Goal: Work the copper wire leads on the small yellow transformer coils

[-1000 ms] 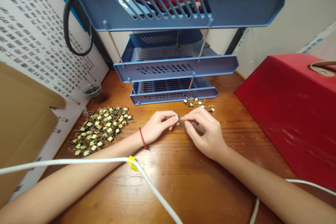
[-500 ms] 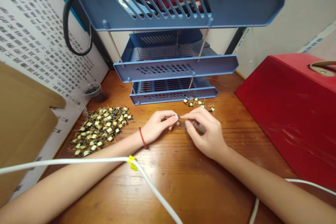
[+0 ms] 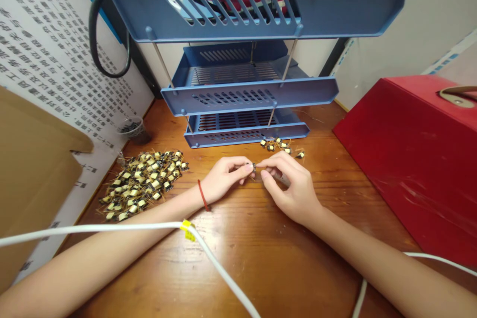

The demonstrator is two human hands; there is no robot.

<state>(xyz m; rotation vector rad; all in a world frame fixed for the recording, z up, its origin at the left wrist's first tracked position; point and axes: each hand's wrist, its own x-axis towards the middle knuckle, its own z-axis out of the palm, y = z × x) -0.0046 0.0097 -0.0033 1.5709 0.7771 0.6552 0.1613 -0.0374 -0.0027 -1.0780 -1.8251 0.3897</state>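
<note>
My left hand (image 3: 228, 174), a red cord on its wrist, pinches a small coil component (image 3: 254, 167) with dark pins and thin copper-coloured leads. The fingers cover most of that piece. From the right, my right hand (image 3: 288, 181) reaches in with its index fingertip at the pins. Its thumb stays a little apart from the index finger, and the other fingers curl under, partly hidden. To the left lies a large pile of coil components (image 3: 145, 184) with yellow tape and black bases. A smaller group of the same components (image 3: 278, 145) sits just beyond my right hand.
A blue tiered tray rack (image 3: 249, 94) stands behind the hands. A clear cup of dark bits (image 3: 134, 130) is at the back left. On the right is a red box (image 3: 406, 159). A white cable (image 3: 219, 263) crosses the foreground over my left forearm.
My right hand has shifted very slightly to the left, and its thumb is a touch nearer the component. My left hand keeps its pinch in the same place.
</note>
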